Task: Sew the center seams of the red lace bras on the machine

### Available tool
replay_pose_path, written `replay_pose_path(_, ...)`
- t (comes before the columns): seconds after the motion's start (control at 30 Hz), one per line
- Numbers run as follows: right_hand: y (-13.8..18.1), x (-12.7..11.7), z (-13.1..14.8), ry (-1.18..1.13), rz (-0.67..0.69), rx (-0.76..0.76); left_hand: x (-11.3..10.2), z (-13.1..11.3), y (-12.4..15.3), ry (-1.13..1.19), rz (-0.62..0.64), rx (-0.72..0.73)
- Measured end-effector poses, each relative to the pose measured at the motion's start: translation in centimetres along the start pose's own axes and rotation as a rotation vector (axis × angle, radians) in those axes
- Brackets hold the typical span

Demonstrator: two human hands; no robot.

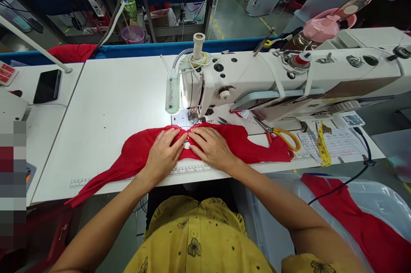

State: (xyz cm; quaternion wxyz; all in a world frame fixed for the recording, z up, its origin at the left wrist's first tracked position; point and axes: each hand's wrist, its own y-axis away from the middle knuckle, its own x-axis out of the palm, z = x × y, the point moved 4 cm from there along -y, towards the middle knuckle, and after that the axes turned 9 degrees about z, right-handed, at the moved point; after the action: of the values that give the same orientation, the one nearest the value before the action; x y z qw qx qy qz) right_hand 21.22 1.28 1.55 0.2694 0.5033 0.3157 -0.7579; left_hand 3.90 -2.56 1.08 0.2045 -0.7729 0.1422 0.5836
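Red fabric [135,148] with a lace edge lies stretched sideways across the sewing table. Its middle part sits just in front of the needle area [192,115] of a white sewing machine [253,71]. My left hand [165,153] rests flat on the cloth, fingers extended towards the needle. Beside it, my right hand [212,146] lies palm down on the same cloth with fingers stretched out. A small white gap shows between the hands. Neither hand is closed around the fabric.
Scissors with yellow handles [285,136] lie right of the cloth, near a yellow tape measure [323,146] and a paper sheet [346,144]. A black phone [47,86] is at left. A clear plastic bin [269,217] with red fabric stands at lower right.
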Motion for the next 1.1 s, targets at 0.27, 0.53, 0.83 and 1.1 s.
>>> replay_pose_path(0.27, 0.1, -0.3, 0.2, 0.023, 0.051, -0.016, -0.5, 0.4, -0.6, 0.031, -0.011, 0.011)
replay_pose_path(0.53, 0.3, 0.0, -0.1, 0.006, 0.024, -0.018, -0.1, 0.3, 0.0, -0.039, -0.080, 0.039)
replay_pose_path(0.83, 0.5, 0.2, -0.1, 0.019, -0.001, -0.023, 0.1, 0.2, 0.1, -0.013, -0.109, 0.015)
replay_pose_path(1.1, 0.6, 0.1, 0.3, 0.090, -0.056, -0.036, 0.1, 0.6, 1.3, -0.016, -0.162, 0.093)
